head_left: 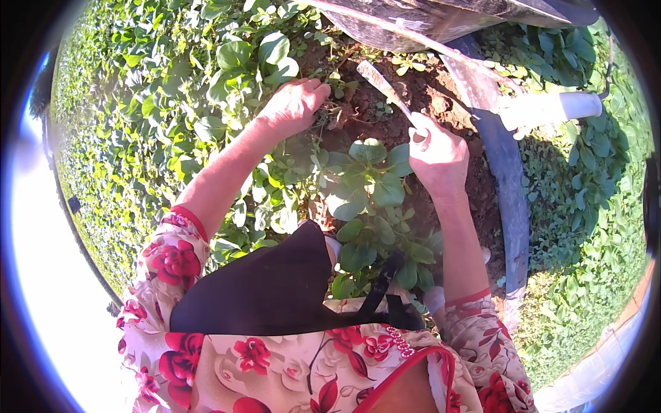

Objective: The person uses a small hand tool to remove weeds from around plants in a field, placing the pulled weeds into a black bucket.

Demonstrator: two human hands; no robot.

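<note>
My right hand (439,155) is closed around a narrow, flat-bladed hand tool (383,86). Its pale, dirt-marked blade points up and to the left over bare reddish-brown soil (354,103). To the left, my left hand (292,108) is closed low among small stems and weeds at the edge of that soil. Whatever its fingertips pinch is hidden. A broad-leaved green plant (370,175) grows between my forearms, nearer to me. Another plant with round leaves (258,58) stands just beyond my left hand.
A grey flat hose or strip (506,158) runs down the right side. Beyond the soil lies a dark, dusty container or bag (375,31). A white cylindrical thing (558,109) sits at the upper right. Dense leafy plants (138,124) cover the left; my dark-clothed knee (275,275) is close below.
</note>
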